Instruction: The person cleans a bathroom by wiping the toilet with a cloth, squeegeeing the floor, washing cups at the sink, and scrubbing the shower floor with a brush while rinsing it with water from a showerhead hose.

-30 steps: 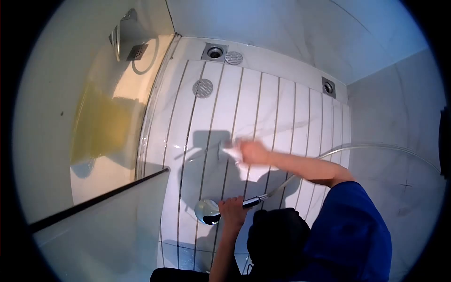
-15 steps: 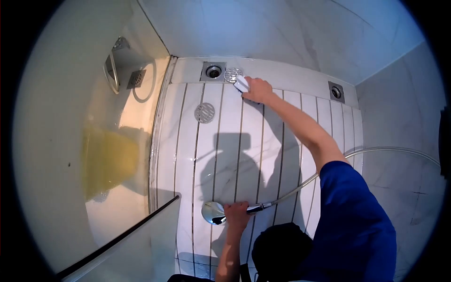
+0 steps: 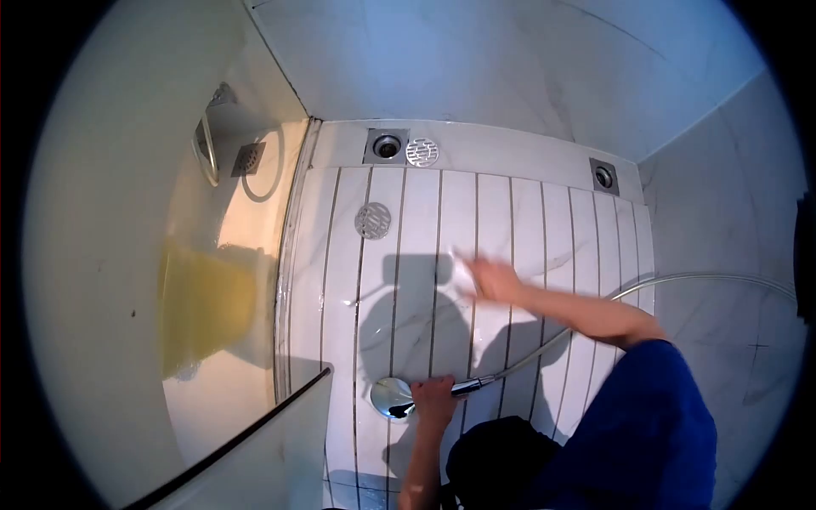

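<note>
My left hand [image 3: 435, 399] is wrapped round the handle of a chrome shower head [image 3: 392, 398], low over the white floor. A clear hose [image 3: 544, 350] runs from the handle to the right. My right hand [image 3: 495, 280] is closed on a white scrub brush [image 3: 463, 276], smeared by motion, above the middle of the floor. Farther off, a round slotted drain cover [image 3: 422, 152] lies beside an uncovered square drain [image 3: 387, 147]. A second round drain cover [image 3: 373, 220] rests on the grooved floor slats, nearer to me.
Another uncovered drain [image 3: 604, 176] sits at the far right by the wall. A glass panel edge [image 3: 246, 429] slants across the lower left. Beyond the sill on the left are a drain grate [image 3: 248, 159] and a yellow patch [image 3: 204, 310] seen through glass.
My right hand has pulled the brush back from the far drain cover toward me. My left hand keeps its hold on the shower head. The view has tilted slightly.
</note>
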`<state>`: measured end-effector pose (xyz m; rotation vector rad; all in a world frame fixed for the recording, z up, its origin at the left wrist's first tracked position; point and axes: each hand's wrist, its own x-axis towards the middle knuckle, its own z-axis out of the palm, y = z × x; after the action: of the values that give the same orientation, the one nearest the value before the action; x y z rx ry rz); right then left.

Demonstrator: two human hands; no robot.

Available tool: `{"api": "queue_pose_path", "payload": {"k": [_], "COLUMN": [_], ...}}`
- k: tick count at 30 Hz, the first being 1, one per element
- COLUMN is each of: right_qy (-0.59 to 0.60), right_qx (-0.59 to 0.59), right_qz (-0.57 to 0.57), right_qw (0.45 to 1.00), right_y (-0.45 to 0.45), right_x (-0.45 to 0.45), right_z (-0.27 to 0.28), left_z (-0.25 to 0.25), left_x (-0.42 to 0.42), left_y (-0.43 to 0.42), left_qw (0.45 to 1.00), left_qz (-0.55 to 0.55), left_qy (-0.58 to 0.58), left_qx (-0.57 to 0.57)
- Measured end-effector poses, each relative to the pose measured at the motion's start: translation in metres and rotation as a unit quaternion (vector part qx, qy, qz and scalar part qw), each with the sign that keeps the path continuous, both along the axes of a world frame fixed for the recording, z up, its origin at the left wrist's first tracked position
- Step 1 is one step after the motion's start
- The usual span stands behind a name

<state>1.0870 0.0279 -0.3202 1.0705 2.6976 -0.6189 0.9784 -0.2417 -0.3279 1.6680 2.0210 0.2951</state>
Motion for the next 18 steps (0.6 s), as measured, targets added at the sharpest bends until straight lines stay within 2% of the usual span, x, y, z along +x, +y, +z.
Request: {"api": "queue_pose_path", "payload": {"k": [3,4,5,6,9,11,12,16,18], "right_qy": [0.026,-0.056,0.045,0.019,0.000,-0.040,-0.049,-0.008,-0.006], "right_qx": [0.085,0.024,0.084,0.094,0.158,-0.006,-0.013,-0.036,0.032], "right_qz": [-0.012,-0.132,-0.196,-0.202,-0.141,-0.100,0.002,0.083,-0.129], "right_qw": [0.996,0.989,0.976,0.975,0.977,0.994,0.999,0.996,0.991], "right_y": [-0.008,0.041,0.096,0.143,0.126,0.049,0.010,-0.019,0.070], "right_x": [0.049,0.028,0.021,0.009,-0.004,0.016,0.038,0.058,0.023], "right_z": [-0.019,0.002,-0.002,0.007,0.006,0.026,0.019,0.009,0.017], "left_z": [-0.011,-0.008,-0.005,-0.003,0.006,0.004,0.004,-0.002,0.007], "left_x": [0.010,0.008,0.006,0.006,0.004,0.004,0.002,0.007,0.005], "left_y": [-0.006,-0.009,-0.007,-0.004,-0.005,0.001,-0.001,-0.005,-0.007], "left_qw": [1.000,1.000,1.000,0.999,1.000,1.000,1.000,1.000,1.000], "left_qz": [0.021,0.015,0.016,0.018,-0.012,-0.012,-0.013,-0.002,-0.006], "left_qy": [0.019,0.007,-0.002,-0.012,-0.004,-0.003,0.000,0.004,0.007], "left_qx": [0.012,0.013,0.019,0.030,0.000,-0.002,-0.004,-0.001,-0.016]}}
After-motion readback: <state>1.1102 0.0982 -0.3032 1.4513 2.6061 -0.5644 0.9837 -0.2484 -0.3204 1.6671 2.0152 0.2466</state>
